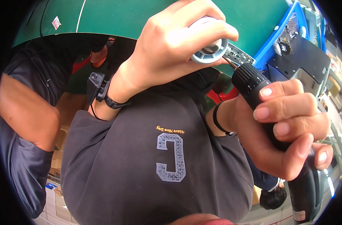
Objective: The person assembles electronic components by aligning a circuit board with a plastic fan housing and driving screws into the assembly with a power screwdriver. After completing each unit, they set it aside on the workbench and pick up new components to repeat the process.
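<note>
Working near the edge of a green table (114, 18), the right hand (287, 120) was wrapped round a black power driver (250, 80), the left hand (171, 41) round a pale circular housing (211, 58). Holding the housing firm and the thin bit (231, 63) straight seemed wisest; whether they touched could not be told.

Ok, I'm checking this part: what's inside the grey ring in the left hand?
The grey ring shows a rounded, shiny piece inside; the left hand covers the upper part, hiding what is there.
</note>
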A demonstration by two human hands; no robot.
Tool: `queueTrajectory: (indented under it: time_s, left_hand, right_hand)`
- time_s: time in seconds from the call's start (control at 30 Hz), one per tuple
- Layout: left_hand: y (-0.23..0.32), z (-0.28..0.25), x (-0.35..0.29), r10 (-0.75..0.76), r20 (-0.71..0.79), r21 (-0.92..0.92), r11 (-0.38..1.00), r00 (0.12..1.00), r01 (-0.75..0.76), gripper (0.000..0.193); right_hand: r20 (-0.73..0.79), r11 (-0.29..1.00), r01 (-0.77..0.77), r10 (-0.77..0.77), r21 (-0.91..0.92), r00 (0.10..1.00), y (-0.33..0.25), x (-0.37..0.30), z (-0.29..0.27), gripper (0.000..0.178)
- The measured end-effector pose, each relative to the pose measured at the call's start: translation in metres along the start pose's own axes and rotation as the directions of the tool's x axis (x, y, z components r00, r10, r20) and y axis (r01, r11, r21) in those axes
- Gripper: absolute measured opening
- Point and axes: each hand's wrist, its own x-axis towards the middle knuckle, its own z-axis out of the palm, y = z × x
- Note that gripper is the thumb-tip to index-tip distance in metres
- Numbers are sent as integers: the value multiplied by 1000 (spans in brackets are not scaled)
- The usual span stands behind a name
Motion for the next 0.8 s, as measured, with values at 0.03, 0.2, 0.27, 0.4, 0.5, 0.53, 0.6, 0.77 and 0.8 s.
queueTrajectory:
  time_s: [0.03,0.2,0.27,0.4,0.5,0.53,0.6,0.77,0.8]
  left_hand:
    - [4,0,3,-2,16,8,1000,1000,2,28]
    - [9,-4,14,-96,49,-52,994,994,98,27]
    - [15,-12,20,-138,106,-32,989,985,142,27]
    - [45,-26,28,-603,330,-135,731,726,669,42]
    - [51,-26,31,-625,318,-137,714,713,687,43]
    - [50,-26,32,-637,316,-136,704,704,698,43]
    - [53,-28,36,-619,313,-110,729,720,675,42]
    - [48,-36,41,-591,299,-76,768,749,636,41]
    - [49,-38,45,-592,288,-75,770,753,634,41]
  right_hand:
    - [25,999,29,-29,-22,999,0,1,2,20]
    - [-35,995,-24,20,-94,999,-6,-1,29,21]
    - [-38,996,-13,10,-83,999,-2,0,29,22]
    - [-54,997,64,-66,-48,996,2,-2,30,25]
    - [-150,991,128,-133,-41,980,5,-6,35,27]
    - [-164,992,126,-125,0,979,2,-8,36,28]
    - [-196,987,152,-138,59,971,-5,-10,41,30]
    - [-260,790,183,-32,585,965,-44,-5,70,34]
    - [-258,718,182,-4,672,966,-53,-3,75,35]
